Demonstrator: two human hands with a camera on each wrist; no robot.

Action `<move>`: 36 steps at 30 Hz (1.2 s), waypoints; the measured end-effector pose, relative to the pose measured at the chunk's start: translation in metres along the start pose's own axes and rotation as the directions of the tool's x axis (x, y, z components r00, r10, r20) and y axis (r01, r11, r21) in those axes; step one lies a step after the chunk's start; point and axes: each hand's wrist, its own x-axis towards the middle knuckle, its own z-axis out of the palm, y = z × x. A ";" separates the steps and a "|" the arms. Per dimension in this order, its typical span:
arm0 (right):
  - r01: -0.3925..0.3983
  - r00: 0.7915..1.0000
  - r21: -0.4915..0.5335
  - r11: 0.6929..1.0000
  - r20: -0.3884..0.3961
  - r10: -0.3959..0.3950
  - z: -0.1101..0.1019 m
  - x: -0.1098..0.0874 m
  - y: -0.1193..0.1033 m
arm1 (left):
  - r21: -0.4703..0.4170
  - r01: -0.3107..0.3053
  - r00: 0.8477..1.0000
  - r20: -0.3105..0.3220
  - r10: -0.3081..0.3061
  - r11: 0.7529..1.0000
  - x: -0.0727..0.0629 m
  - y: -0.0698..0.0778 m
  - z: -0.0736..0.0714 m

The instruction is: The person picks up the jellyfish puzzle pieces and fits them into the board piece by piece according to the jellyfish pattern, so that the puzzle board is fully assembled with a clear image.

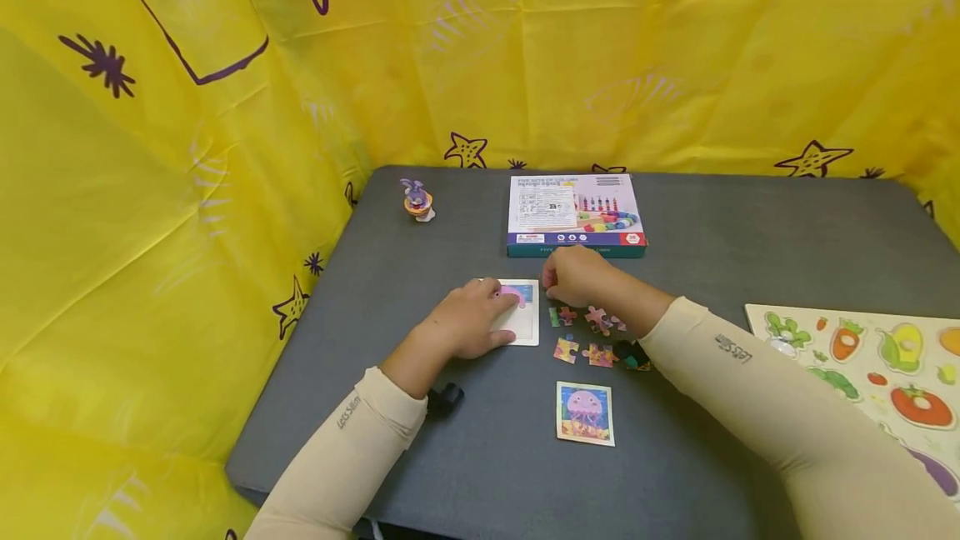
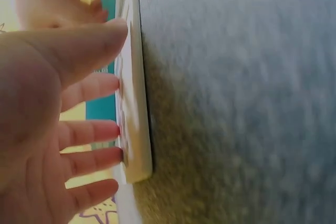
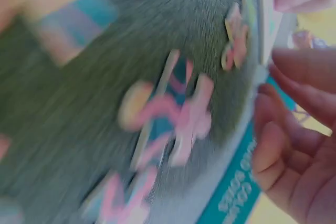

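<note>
My left hand [image 1: 468, 319] rests on a small white puzzle tray [image 1: 528, 332], its fingers fairly straight over the surface and its thumb at the near edge. Pink and blue puzzle pieces [image 1: 525, 293] lie in the tray's far part. Just right of the tray, my right hand [image 1: 576, 277] hovers low with curled fingers; in the right wrist view nothing shows between the fingertips [image 3: 266, 90]. Below it lie several loose jigsaw pieces [image 1: 597, 320], some pink and blue [image 3: 168, 111], partly hidden by the right wrist. A jellyfish picture card [image 1: 585, 412] lies nearer to me.
Behind the tray lies a toy box [image 1: 576, 219] with a teal side. A purple rabbit figure [image 1: 417, 200] stands at the back left. A vegetable puzzle board [image 1: 870, 365] covers the right side of the grey table [image 1: 480, 465]. Yellow cloth [image 1: 465, 65] hangs behind.
</note>
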 end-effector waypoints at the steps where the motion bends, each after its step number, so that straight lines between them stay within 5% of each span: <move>1: 0.003 1.000 -0.013 1.000 0.021 -0.002 0.000 -0.005 0.002 | -0.004 -0.007 1.000 -0.003 0.007 1.000 0.001 -0.002 0.000; 6: 0.014 0.997 -0.002 1.000 0.071 -0.013 0.007 -0.024 0.011 | -0.025 -0.031 0.999 -0.018 0.030 0.999 0.002 -0.014 -0.002; 14: 0.051 0.998 0.144 0.988 -0.041 -0.046 0.015 -0.036 0.017 | -0.122 0.034 0.999 -0.015 -0.036 0.992 -0.009 -0.038 -0.009; 18: 0.058 0.996 0.259 0.964 -0.078 -0.039 0.010 -0.035 0.014 | -0.125 0.019 1.000 0.005 -0.018 0.992 -0.013 -0.041 -0.008; 27: 0.100 0.995 0.359 0.928 -0.042 -0.090 0.017 0.001 -0.032 | -0.196 0.002 1.000 -0.011 -0.004 0.981 -0.013 -0.047 -0.006; 36: 0.050 0.999 0.230 0.972 -0.018 -0.047 0.033 0.032 -0.052 | -0.317 -0.030 0.999 -0.039 0.019 0.948 -0.005 -0.066 -0.002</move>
